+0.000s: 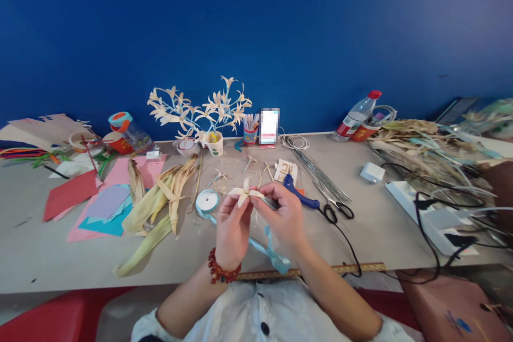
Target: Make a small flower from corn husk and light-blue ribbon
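Between my two hands is a pale corn-husk flower (246,192) with several pointed petals, raised above the table near its front. My left hand (235,224) pinches it from the left, and a red bead bracelet circles that wrist. From the right, the fingers of my right hand (282,212) close on a petal of the same flower. A roll of light blue ribbon (207,201) lies just left of my hands, and loose blue ribbon (272,254) trails beneath them. A blue glue gun (300,192) rests beside my right hand.
Dried corn husks (154,203) and coloured paper (70,195) cover the left side. Finished flower branches (200,109) stand in cups at the back. Scissors (339,211), metal wires (323,173), a bottle (356,116) and a power strip (425,222) with black cables lie to the right.
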`<state>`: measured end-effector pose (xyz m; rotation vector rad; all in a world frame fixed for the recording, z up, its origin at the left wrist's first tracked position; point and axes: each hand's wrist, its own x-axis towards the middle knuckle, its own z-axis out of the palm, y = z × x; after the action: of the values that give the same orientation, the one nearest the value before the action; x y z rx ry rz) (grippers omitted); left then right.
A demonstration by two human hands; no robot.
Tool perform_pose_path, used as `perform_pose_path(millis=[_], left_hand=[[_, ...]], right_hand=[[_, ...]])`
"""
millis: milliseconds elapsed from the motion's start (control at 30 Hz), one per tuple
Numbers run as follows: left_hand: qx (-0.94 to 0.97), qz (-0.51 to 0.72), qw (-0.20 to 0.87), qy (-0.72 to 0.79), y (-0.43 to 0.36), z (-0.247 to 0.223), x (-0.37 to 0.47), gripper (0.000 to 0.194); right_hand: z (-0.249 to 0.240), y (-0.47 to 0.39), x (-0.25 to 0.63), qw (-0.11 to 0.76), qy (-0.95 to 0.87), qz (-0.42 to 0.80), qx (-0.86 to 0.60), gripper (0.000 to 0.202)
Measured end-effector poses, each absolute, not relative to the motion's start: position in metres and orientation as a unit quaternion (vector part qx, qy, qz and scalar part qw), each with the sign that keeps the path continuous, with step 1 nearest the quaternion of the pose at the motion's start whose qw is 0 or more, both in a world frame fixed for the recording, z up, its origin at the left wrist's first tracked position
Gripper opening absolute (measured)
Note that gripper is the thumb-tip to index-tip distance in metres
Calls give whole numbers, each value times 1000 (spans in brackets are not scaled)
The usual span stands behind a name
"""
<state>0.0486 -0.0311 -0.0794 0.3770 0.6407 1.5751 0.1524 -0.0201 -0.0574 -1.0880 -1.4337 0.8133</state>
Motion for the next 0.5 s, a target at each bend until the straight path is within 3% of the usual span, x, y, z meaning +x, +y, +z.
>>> perform_pose_path(millis=[267,500], left_hand=[[211,696,624,285,-32,-84,46,5],[242,684,614,312,-29,-85,42,12]], right_hand=[[-58,-18,156,511,-625,374,-456,14],[-56,-18,158,502,-643,351,-459,12]])
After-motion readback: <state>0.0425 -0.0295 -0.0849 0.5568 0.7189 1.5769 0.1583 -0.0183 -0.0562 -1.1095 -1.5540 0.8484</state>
